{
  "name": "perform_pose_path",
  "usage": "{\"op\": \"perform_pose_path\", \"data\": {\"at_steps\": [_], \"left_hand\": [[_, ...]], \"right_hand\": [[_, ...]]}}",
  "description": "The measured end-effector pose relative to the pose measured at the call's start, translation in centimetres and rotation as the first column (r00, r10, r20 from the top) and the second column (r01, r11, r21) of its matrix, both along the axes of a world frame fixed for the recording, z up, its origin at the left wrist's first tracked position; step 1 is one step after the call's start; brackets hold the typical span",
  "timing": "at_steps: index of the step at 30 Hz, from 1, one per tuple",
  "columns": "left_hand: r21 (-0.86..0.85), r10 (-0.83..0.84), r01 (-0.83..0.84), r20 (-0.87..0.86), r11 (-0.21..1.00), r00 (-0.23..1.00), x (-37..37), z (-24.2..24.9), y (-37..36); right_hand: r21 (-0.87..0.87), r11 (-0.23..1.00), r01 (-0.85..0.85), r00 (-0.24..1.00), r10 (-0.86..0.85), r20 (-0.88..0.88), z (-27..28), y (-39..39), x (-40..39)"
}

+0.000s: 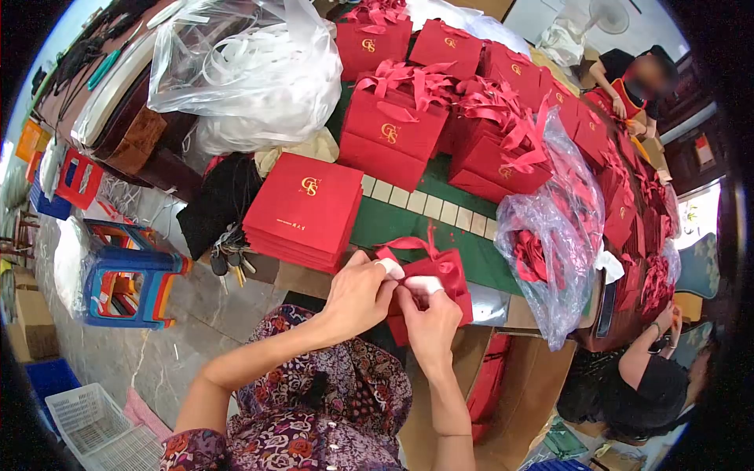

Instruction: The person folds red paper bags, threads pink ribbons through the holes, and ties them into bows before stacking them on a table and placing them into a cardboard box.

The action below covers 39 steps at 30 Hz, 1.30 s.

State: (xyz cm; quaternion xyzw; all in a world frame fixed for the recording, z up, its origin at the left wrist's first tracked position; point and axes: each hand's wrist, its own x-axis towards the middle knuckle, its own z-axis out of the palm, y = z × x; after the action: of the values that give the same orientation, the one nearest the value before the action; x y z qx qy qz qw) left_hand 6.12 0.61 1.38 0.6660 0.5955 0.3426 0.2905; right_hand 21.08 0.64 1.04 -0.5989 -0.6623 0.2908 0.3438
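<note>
Both hands meet over a small red paper bag (452,271) at the table's near edge. My left hand (360,292) pinches red ribbon at the bag's top, and its index fingertip has a white covering. Close beside it on the right, my right hand (428,314) is closed on the ribbon too, with white wrapping on a finger. A loop of red ribbon (404,242) rises behind the fingers. Just left of the bag lies a stack of flat red bags (302,204) with gold print. The exact crossing of the ribbon is hidden by the fingertips.
Upright red bags (393,133) with ribbons stand across the table. A clear plastic bag (550,235) holds red ribbon at right; a bag of white ribbon (263,78) lies upper left. Stacked stools (129,275) stand left. Two co-workers sit at the right, one near, one far.
</note>
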Motion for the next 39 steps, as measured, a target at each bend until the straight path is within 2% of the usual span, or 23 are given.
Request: {"op": "perform_pose_path", "data": {"at_steps": [4,6,8,11,13,15,16,17,19,21,22,23,25,26,27,29,30,31,32,33,35,37,39], "left_hand": [[0.040,-0.019,0.019,-0.005,0.999,1.000,-0.1,-0.1,-0.3],[0.055,-0.049,0.054,-0.079,0.997,0.996,0.2,0.0,-0.4],[0.051,-0.067,0.070,-0.057,0.996,0.996,-0.1,-0.3,-0.3],[0.066,-0.096,0.099,-0.047,0.993,0.994,-0.6,-0.6,-0.1],[0.087,-0.104,0.109,-0.053,0.990,0.993,-0.6,-0.8,0.0],[0.200,-0.135,0.156,-0.113,0.967,0.984,-0.3,-1.0,-0.2],[0.203,-0.138,0.159,-0.112,0.966,0.984,-0.1,-1.0,-0.4],[0.244,-0.136,0.179,-0.183,0.953,0.974,0.0,-1.1,-0.6],[0.285,-0.131,0.203,-0.253,0.937,0.959,0.1,-1.3,-0.8],[0.388,-0.185,0.297,-0.301,0.873,0.935,-0.2,-1.6,-1.0],[0.390,-0.187,0.300,-0.302,0.871,0.935,-0.3,-1.5,-0.9],[0.435,-0.211,0.331,-0.301,0.837,0.930,-0.4,-1.5,-0.9],[0.481,-0.242,0.366,-0.302,0.797,0.922,-0.6,-1.4,-0.7],[0.503,-0.245,0.378,-0.311,0.777,0.918,-0.7,-1.5,-0.6],[0.526,-0.247,0.388,-0.320,0.757,0.915,-0.8,-1.6,-0.4],[0.521,-0.247,0.379,-0.306,0.765,0.919,-0.9,-1.4,-0.2],[0.513,-0.245,0.368,-0.293,0.776,0.924,-1.0,-1.3,-0.1],[0.515,-0.244,0.369,-0.296,0.773,0.924,-0.9,-1.4,-0.1],[0.393,-0.235,0.304,-0.215,0.868,0.948,-0.8,-1.7,-0.2],[0.256,-0.210,0.238,-0.135,0.937,0.968,-0.6,-1.7,-0.1],[0.291,-0.213,0.237,-0.113,0.927,0.971,-0.9,-1.1,0.4],[0.138,-0.197,0.189,0.051,0.972,0.979,-1.1,-1.5,0.2],[0.126,-0.167,0.161,0.041,0.979,0.985,-0.9,-1.5,0.3]], "right_hand": [[-0.011,0.999,-0.034,0.998,0.034,0.046,-0.2,-0.6,0.2],[0.015,0.998,-0.060,0.995,0.059,0.083,0.0,-0.4,0.2],[0.041,0.995,-0.091,0.989,0.085,0.118,0.5,-0.2,0.3],[-0.024,0.986,-0.167,0.978,0.169,0.126,2.4,0.2,1.0],[0.085,0.977,-0.195,0.976,0.184,0.116,3.1,0.9,1.8],[0.134,0.967,-0.216,0.965,0.190,0.183,3.6,1.9,2.3],[0.110,0.948,-0.298,0.927,0.261,0.269,3.2,2.4,2.8],[0.078,0.923,-0.376,0.877,0.328,0.351,2.8,2.9,3.1],[0.061,0.918,-0.393,0.877,0.353,0.327,2.2,3.7,3.5],[-0.153,0.848,-0.507,0.822,0.529,0.211,2.3,4.8,4.2],[-0.212,0.843,-0.494,0.843,0.524,0.121,2.5,5.2,4.2],[-0.210,0.845,-0.492,0.844,0.522,0.122,2.7,5.6,4.1],[-0.453,0.788,-0.417,0.856,0.508,0.095,2.9,6.3,4.0],[-0.478,0.784,-0.397,0.865,0.493,0.090,3.0,6.6,3.9],[-0.474,0.788,-0.393,0.868,0.488,0.093,2.7,6.8,4.1],[-0.515,0.734,-0.442,0.886,0.447,-0.124,1.4,7.1,4.4],[-0.511,0.736,-0.443,0.886,0.446,-0.125,0.7,7.2,4.5],[-0.506,0.729,-0.461,0.886,0.405,-0.223,-0.2,7.1,4.6],[-0.500,0.722,-0.478,0.877,0.361,-0.318,-0.8,7.1,4.7],[-0.497,0.724,-0.478,0.877,0.362,-0.316,-1.3,6.9,4.8],[-0.451,0.788,-0.419,0.905,0.321,-0.281,-2.0,6.6,4.6],[-0.393,0.848,-0.355,0.879,0.161,-0.448,-1.0,6.7,4.2],[-0.356,0.884,-0.302,0.875,0.110,-0.471,-0.8,7.1,4.1]]}}
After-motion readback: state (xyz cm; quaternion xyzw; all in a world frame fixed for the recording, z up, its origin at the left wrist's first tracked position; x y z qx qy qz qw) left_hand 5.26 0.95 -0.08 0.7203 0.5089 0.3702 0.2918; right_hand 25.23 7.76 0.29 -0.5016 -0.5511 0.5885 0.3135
